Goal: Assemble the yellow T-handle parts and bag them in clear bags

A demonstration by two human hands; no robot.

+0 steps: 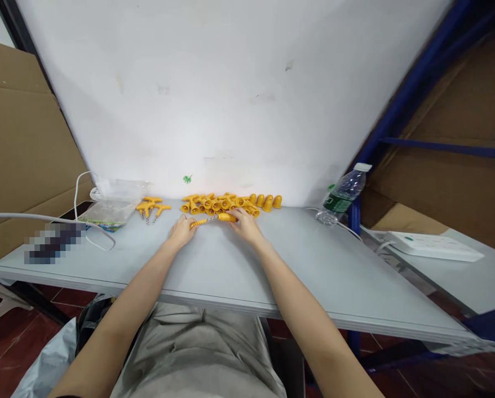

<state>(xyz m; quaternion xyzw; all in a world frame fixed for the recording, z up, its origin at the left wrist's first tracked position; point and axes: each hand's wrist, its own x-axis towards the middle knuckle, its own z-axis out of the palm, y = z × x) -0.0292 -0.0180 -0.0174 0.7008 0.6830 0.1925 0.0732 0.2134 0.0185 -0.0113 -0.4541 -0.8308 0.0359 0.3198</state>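
Observation:
Both my hands rest on the grey table (214, 271) near its far edge. My left hand (182, 230) is closed on the yellow handle end of a small corkscrew-like tool (212, 219). My right hand (246, 223) grips the yellow cap at its other end. A metal screw shows between the two yellow parts. Just behind lies a pile of several yellow caps and handles (226, 203). A few finished yellow T-handled tools (151, 209) lie to the left of the pile.
A clear plastic bag (114, 207) and a white cable (82, 221) lie at the left. A water bottle (342, 194) leans at the right by a blue rack post. A white power strip (432, 245) sits on the neighbouring table. A white board stands behind.

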